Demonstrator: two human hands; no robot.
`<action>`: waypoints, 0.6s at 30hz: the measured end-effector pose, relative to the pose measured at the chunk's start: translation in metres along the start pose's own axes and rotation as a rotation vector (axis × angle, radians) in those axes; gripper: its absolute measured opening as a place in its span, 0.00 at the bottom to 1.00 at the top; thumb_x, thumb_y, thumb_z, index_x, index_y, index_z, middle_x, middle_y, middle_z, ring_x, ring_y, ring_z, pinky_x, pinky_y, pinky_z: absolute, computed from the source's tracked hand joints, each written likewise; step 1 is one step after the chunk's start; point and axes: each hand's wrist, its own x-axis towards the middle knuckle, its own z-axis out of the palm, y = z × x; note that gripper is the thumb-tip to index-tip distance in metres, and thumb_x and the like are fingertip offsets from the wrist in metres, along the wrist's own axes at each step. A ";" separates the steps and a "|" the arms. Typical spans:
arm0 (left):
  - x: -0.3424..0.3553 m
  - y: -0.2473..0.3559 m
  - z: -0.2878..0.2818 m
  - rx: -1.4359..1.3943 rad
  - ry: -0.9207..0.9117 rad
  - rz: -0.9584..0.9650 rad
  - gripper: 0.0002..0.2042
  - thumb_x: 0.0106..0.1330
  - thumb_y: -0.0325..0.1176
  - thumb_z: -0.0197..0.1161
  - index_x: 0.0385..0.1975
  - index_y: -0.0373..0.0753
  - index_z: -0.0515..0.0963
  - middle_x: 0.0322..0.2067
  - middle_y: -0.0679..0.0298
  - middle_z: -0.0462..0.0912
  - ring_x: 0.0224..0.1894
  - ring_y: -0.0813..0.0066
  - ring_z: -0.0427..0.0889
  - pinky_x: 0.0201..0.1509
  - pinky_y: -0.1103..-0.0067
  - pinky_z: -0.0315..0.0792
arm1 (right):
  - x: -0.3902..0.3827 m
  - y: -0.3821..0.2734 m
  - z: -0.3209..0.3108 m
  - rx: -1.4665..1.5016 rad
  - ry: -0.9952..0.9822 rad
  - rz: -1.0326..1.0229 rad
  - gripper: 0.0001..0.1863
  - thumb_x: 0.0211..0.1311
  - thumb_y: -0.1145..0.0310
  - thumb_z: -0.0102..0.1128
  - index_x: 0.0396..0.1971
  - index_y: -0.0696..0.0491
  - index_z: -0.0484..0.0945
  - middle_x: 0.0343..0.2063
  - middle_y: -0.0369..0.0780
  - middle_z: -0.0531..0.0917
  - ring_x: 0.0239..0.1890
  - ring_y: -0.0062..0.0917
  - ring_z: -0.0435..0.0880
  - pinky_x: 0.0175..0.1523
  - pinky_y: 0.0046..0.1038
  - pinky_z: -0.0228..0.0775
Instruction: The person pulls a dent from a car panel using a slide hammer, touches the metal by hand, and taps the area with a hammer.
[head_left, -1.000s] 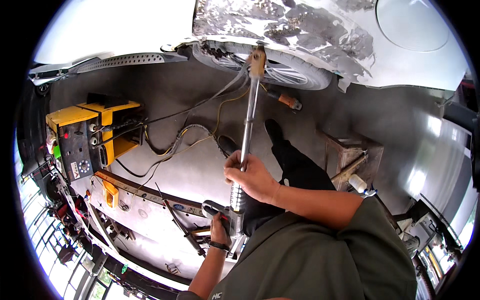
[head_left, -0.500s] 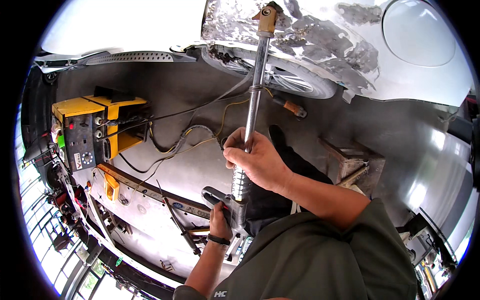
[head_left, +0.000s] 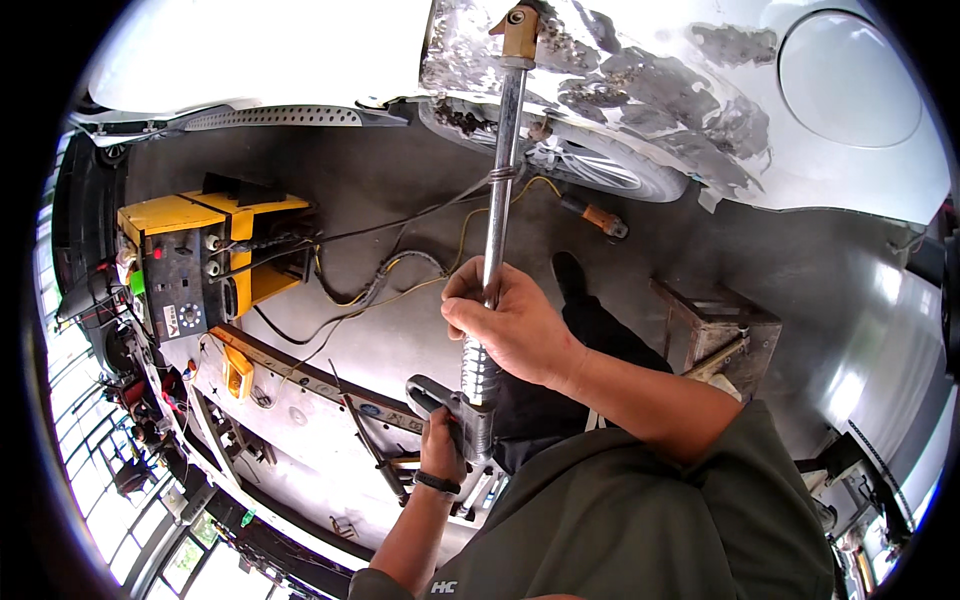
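Note:
My right hand [head_left: 510, 325] is closed round the chrome shaft [head_left: 500, 220] of a long spot puller, just above its coiled spring [head_left: 477, 365]. My left hand [head_left: 440, 445] grips the tool's dark looped handle [head_left: 423, 388] at the lower end. The brass-coloured head [head_left: 519, 38] lies over the grey, patched area [head_left: 655, 85] of a white car panel [head_left: 880, 175]; whether it touches cannot be told. A wheel [head_left: 610, 170] sits under that panel, partly behind the shaft.
A yellow machine [head_left: 175, 214] with trailing cables [head_left: 380, 275] stands left. An orange angle grinder [head_left: 600, 220] lies by the wheel. A worn stool [head_left: 720, 320] is at the right, beside my leg. Rails and tools [head_left: 305, 380] run along the lower left; a dark car [head_left: 90, 220] is behind.
The puller's head has moved up from the wheel arch's edge onto the patched panel, with both my hands still on the tool. My right hand is slightly higher.

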 end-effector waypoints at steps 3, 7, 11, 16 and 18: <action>-0.006 0.009 -0.002 0.007 -0.010 0.023 0.22 0.75 0.51 0.54 0.54 0.39 0.77 0.45 0.61 0.86 0.47 0.66 0.86 0.54 0.66 0.82 | 0.002 -0.005 0.005 -0.010 -0.003 -0.011 0.05 0.70 0.71 0.63 0.39 0.55 0.77 0.30 0.34 0.81 0.33 0.18 0.81 0.42 0.24 0.75; -0.024 0.028 0.011 0.047 -0.020 0.095 0.21 0.78 0.50 0.50 0.53 0.38 0.78 0.44 0.59 0.86 0.47 0.68 0.86 0.54 0.67 0.82 | 0.005 -0.007 0.013 0.008 -0.003 0.007 0.05 0.70 0.71 0.63 0.39 0.55 0.77 0.30 0.34 0.81 0.34 0.18 0.81 0.43 0.24 0.75; -0.022 0.032 -0.018 0.508 0.121 0.129 0.23 0.77 0.50 0.50 0.54 0.37 0.78 0.45 0.58 0.86 0.49 0.67 0.86 0.56 0.68 0.81 | 0.007 -0.007 0.028 0.068 0.016 -0.015 0.06 0.68 0.71 0.62 0.38 0.56 0.76 0.28 0.35 0.79 0.31 0.18 0.80 0.40 0.25 0.74; -0.043 0.074 0.001 0.004 -0.006 -0.013 0.22 0.76 0.46 0.47 0.53 0.36 0.80 0.50 0.59 0.86 0.51 0.65 0.85 0.61 0.68 0.76 | 0.021 -0.018 0.037 0.204 0.075 -0.035 0.10 0.69 0.70 0.62 0.42 0.61 0.76 0.25 0.38 0.79 0.25 0.22 0.81 0.33 0.29 0.76; -0.044 0.080 -0.007 0.026 -0.064 0.014 0.23 0.76 0.48 0.48 0.56 0.37 0.79 0.51 0.61 0.87 0.53 0.65 0.84 0.64 0.69 0.73 | 0.036 -0.047 0.032 0.116 0.082 -0.073 0.14 0.70 0.65 0.61 0.45 0.61 0.76 0.24 0.39 0.80 0.24 0.24 0.82 0.32 0.29 0.77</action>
